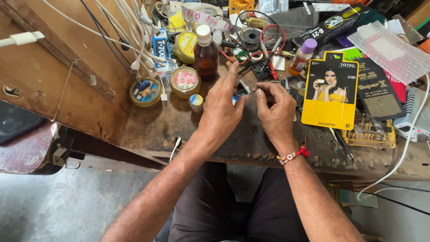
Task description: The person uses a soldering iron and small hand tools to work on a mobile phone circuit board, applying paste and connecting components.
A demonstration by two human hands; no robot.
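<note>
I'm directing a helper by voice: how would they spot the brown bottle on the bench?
Start at the worn wooden workbench and look just beyond the person's left hand. There stands the brown glass bottle, upright between round yellow tins. It alone is dark amber with a white cap; the smaller bottle to the right is orange with a purple cap.

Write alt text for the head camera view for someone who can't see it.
A person's left hand and right hand meet over a cluttered wooden workbench, pinching a small part too tiny to identify. Behind them stand a brown glass bottle, round tins and tangled white cables; a yellow retail package lies at right.
</note>
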